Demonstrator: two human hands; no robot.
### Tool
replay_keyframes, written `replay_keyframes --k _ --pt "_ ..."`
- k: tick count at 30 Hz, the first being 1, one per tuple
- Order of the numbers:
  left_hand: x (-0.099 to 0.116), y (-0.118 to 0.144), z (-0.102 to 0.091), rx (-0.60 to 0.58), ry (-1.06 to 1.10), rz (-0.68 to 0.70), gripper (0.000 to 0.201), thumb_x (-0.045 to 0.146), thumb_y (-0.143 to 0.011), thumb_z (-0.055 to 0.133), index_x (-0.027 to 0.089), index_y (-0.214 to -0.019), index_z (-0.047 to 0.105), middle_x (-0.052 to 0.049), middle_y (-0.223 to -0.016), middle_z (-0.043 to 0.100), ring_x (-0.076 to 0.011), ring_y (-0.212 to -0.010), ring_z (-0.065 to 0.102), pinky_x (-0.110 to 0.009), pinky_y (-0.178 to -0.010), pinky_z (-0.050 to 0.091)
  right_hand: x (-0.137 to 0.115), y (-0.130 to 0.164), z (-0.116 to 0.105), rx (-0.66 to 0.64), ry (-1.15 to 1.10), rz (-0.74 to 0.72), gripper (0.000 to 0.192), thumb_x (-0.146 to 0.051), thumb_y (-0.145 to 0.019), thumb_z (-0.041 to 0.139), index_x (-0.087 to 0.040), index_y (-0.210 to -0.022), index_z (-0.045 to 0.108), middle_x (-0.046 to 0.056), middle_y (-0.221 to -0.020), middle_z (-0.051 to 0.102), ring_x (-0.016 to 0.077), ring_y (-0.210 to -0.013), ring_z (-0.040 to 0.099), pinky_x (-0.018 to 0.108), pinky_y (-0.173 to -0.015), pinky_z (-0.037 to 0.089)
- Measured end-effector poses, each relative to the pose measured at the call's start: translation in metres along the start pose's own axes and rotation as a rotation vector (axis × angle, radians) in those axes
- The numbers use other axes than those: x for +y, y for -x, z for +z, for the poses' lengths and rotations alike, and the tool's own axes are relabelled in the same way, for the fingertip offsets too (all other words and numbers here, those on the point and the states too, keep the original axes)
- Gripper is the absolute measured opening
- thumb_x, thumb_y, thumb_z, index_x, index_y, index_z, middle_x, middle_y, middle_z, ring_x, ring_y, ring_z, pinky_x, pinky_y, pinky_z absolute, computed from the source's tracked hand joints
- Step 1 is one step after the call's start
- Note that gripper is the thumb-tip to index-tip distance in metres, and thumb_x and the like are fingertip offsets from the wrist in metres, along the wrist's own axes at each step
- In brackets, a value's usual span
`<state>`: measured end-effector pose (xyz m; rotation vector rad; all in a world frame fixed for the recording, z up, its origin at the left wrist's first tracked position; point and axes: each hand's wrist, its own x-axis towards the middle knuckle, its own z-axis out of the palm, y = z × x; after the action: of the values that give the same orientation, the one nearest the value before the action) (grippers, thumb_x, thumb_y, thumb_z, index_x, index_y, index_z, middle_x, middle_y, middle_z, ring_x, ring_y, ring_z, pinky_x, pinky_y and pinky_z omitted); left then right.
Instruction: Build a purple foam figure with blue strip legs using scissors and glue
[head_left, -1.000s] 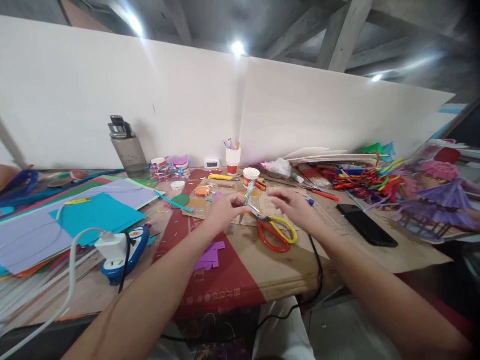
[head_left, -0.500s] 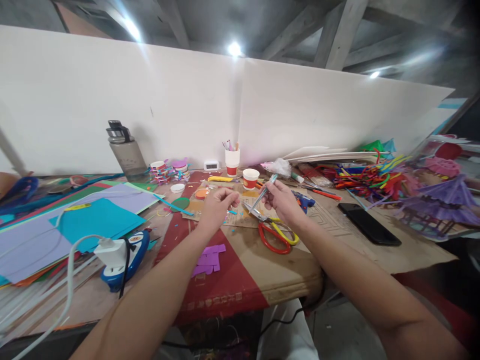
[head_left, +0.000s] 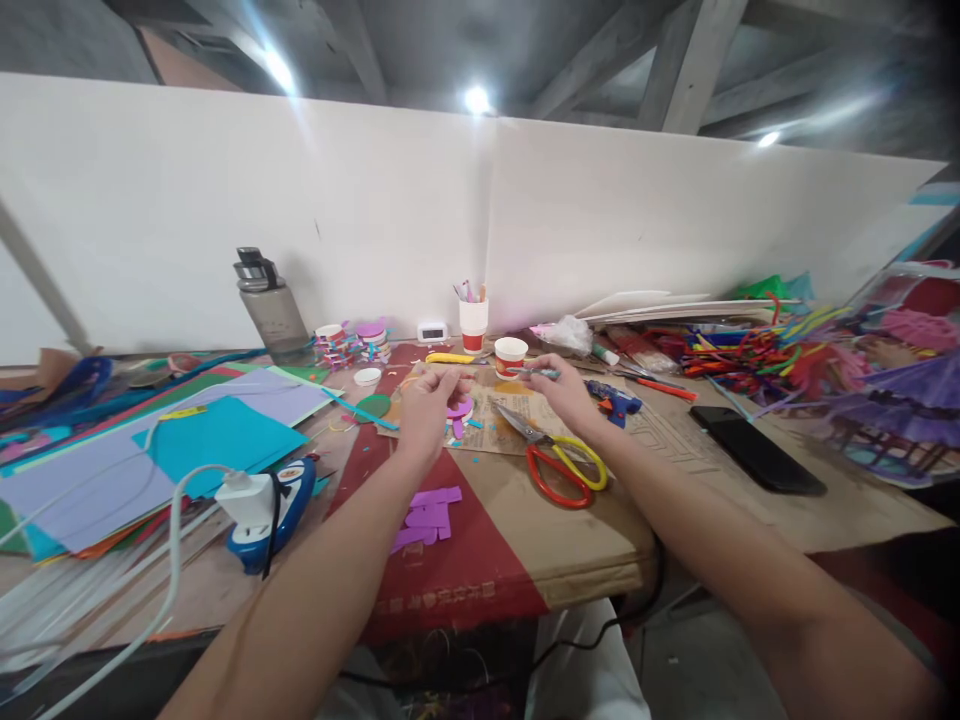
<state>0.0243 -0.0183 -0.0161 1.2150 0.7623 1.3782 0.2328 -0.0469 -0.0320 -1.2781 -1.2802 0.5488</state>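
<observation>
My left hand is closed, thumb and fingers pinched together. Just under its fingertips shows a small white and red piece with purple paper strips, partly covered by the hand. Closed on slim tweezers, my right hand points them leftward in front of a red and white paper cup. Between the hands, scissors with one red and one yellow handle lie open on cardboard. Cut purple paper pieces lie nearer the table edge.
To the left are a power strip, coloured paper sheets and a water bottle. A pen cup stands at the back. On the right lie a blue glue gun, a black phone and colourful pipe cleaners.
My right hand has swung the tweezers from slanting down over the scissors to nearly level, away from my left hand. The purple-stripped piece now shows below my left fingers. The view has shifted slightly.
</observation>
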Motion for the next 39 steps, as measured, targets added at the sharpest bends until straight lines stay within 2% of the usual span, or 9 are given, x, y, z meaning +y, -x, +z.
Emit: replay_keyframes --k 4,14,18,22,28,31,34,36,39 --pt "0.0 0.001 0.001 -0.009 -0.006 -0.03 0.024 0.037 -0.068 0.072 0.014 -0.067 0.066 -0.003 -0.065 0.065 -0.0082 -0.055 0.051 -0.023 -0.055 0.038 0.012 -0.001 0.006 -0.101 0.361 -0.103 0.018 -0.024 -0.08 0.052 -0.019 -0.094 0.063 0.006 -0.103 0.069 0.0211 -0.098 0.063 0.04 -0.092 0.048" --pt "0.004 0.001 -0.002 0.015 0.13 -0.099 0.006 0.02 -0.055 0.061 0.015 -0.058 0.06 0.002 -0.057 0.056 -0.007 -0.054 0.048 -0.021 -0.055 0.036 0.014 -0.026 0.021 -0.449 0.578 -0.286 0.035 0.001 -0.073 0.051 -0.016 -0.098 0.069 0.011 -0.113 0.07 0.0221 -0.108 0.063 0.037 -0.101 0.044" --pt "0.004 0.0 -0.004 0.005 0.135 -0.103 0.005 0.019 -0.056 0.059 0.014 -0.056 0.06 0.002 -0.055 0.056 -0.0071 -0.053 0.049 -0.02 -0.054 0.036 0.02 -0.029 0.025 -0.529 0.667 -0.321 0.053 0.009 -0.064 0.045 -0.016 -0.102 0.072 0.014 -0.124 0.067 0.0233 -0.117 0.061 0.036 -0.105 0.043" --pt "0.001 -0.003 -0.005 0.035 0.157 -0.153 0.003 0.015 -0.058 0.06 0.014 -0.06 0.062 0.0 -0.057 0.06 -0.0077 -0.052 0.052 -0.02 -0.054 0.039 0.022 -0.025 0.022 -0.598 0.712 -0.355 0.053 0.01 -0.061 0.047 -0.016 -0.1 0.073 0.013 -0.123 0.068 0.0233 -0.116 0.063 0.034 -0.103 0.044" --pt "0.005 0.0 -0.005 -0.072 0.18 -0.268 0.012 0.014 -0.071 0.071 0.012 -0.083 0.07 -0.01 -0.085 0.073 -0.0116 -0.068 0.066 -0.022 -0.061 0.049 0.012 -0.017 0.014 -0.492 0.704 -0.359 0.044 -0.003 -0.081 0.047 -0.013 -0.118 0.067 0.018 -0.129 0.064 0.0269 -0.118 0.06 0.041 -0.104 0.043" --pt "0.004 0.0 -0.004 -0.129 0.151 -0.277 0.015 0.023 -0.076 0.074 0.012 -0.086 0.071 -0.01 -0.084 0.073 -0.0126 -0.068 0.067 -0.023 -0.062 0.051 -0.001 -0.012 0.013 -0.328 0.605 -0.396 0.034 -0.016 -0.091 0.044 -0.014 -0.115 0.068 0.017 -0.116 0.069 0.0256 -0.107 0.064 0.041 -0.096 0.047" --pt "0.001 -0.001 -0.004 -0.161 0.112 -0.262 0.026 0.031 -0.068 0.082 0.012 -0.08 0.07 -0.007 -0.076 0.072 -0.0107 -0.063 0.064 -0.022 -0.059 0.049 -0.018 -0.003 0.015 -0.164 0.403 -0.448 0.025 -0.024 -0.09 0.053 -0.02 -0.108 0.07 0.011 -0.104 0.071 0.0226 -0.094 0.065 0.038 -0.085 0.05" --pt "-0.001 -0.001 -0.004 -0.177 0.085 -0.221 0.033 0.037 -0.059 0.087 0.012 -0.074 0.069 -0.004 -0.07 0.069 -0.0084 -0.057 0.059 -0.02 -0.055 0.045 -0.028 0.003 0.018 -0.162 0.284 -0.473 0.026 -0.027 -0.089 0.056 -0.022 -0.112 0.068 0.009 -0.104 0.07 0.0212 -0.093 0.064 0.035 -0.081 0.051" --pt "-0.004 0.001 -0.003 -0.23 0.005 -0.153 0.04 0.045 -0.053 0.087 0.012 -0.066 0.067 -0.002 -0.061 0.064 -0.0073 -0.052 0.053 -0.02 -0.051 0.04 -0.038 0.012 0.024 -0.266 0.181 -0.504 0.03 -0.028 -0.087 0.061 -0.024 -0.116 0.067 0.007 -0.107 0.069 0.0195 -0.094 0.064 0.032 -0.08 0.05"
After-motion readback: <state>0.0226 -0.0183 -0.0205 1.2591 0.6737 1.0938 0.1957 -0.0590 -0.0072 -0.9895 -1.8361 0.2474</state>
